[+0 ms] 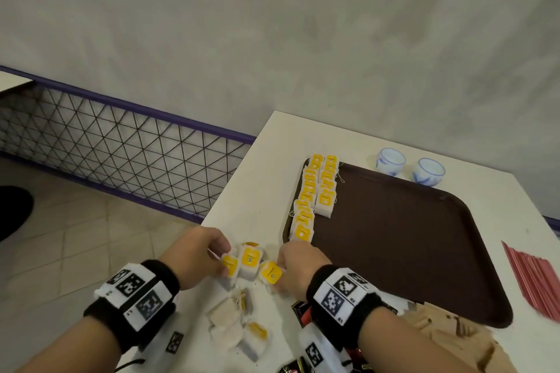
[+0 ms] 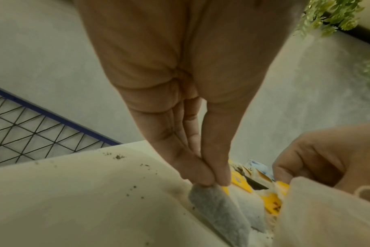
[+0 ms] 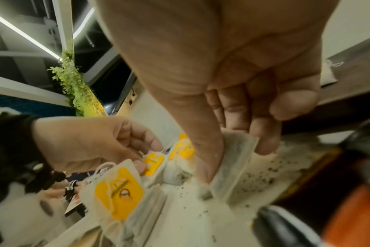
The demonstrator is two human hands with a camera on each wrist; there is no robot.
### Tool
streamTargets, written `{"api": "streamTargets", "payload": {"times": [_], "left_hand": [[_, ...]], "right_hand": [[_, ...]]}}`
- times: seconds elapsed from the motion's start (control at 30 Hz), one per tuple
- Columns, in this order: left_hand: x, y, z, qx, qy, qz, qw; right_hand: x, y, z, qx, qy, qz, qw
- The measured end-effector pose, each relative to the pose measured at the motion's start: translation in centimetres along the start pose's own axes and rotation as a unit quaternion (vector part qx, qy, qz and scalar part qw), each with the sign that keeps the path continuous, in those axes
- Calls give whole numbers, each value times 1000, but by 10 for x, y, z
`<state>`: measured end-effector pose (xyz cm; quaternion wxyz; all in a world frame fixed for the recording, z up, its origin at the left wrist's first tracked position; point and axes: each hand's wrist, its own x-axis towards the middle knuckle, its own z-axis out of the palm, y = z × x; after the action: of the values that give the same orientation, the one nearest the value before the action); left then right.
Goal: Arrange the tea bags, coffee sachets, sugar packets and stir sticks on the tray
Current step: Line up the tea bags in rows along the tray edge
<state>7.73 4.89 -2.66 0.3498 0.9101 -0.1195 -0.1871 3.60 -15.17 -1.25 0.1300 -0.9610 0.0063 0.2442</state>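
Both hands are down at the lower middle of the head view, each nipping a tea bag. The left hand (image 1: 198, 254) has thumb and fingers pressed tight together on the top edge of a grey, fibrous tea bag (image 2: 219, 212), which hangs below the fingertips onto the white table (image 1: 260, 191). The right hand (image 1: 298, 266) has its thumb and curled fingers closed on a second tea bag (image 3: 235, 160), soft papery mesh, crumpled in the pinch. Between the two hands stands a third bag with a yellow tag (image 1: 251, 260), and more loose bags (image 1: 239, 327) lie below in a heap. Dark tea crumbs speckle the tabletop. Up and to the right, the dark brown tray (image 1: 409, 239) with rounded corners carries two neat rows of yellow-tagged bags (image 1: 315, 194) along its left edge. Red stir sticks (image 1: 536, 278) lie at the right edge of frame, off the tray.
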Motion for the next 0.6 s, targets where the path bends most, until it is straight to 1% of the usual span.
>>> {"api": "streamTargets", "payload": {"times": [0.1,0.17,0.23,0.33,0.4,0.43,0.47,0.57,0.6], "left_hand": [[-4,0,-4,-8,21,-29,999],[-7,2,-8,-26,28,-29,999],[-8,5,-13,-26,24,-11,999],[-5,15,-23,-7,9,25,1000],[1,25,-28,-12,7,41,999],[4,32,-30,-19,4,50,999],[7,40,-30,-27,-2,57,998],[21,62,-28,-69,-22,86,994],[27,68,-25,-75,-28,96,992]], "right_hand": [[-8,14,-4,81,32,2,996],[-14,25,-7,144,57,-2,988],[-18,36,-11,199,54,-20,978],[-27,54,-25,301,39,-41,952],[-29,71,-37,347,60,-38,935],[-27,81,-43,374,82,-24,924],[-23,91,-47,411,106,0,906],[-2,117,-53,523,167,68,833],[7,122,-54,541,177,83,818]]}}
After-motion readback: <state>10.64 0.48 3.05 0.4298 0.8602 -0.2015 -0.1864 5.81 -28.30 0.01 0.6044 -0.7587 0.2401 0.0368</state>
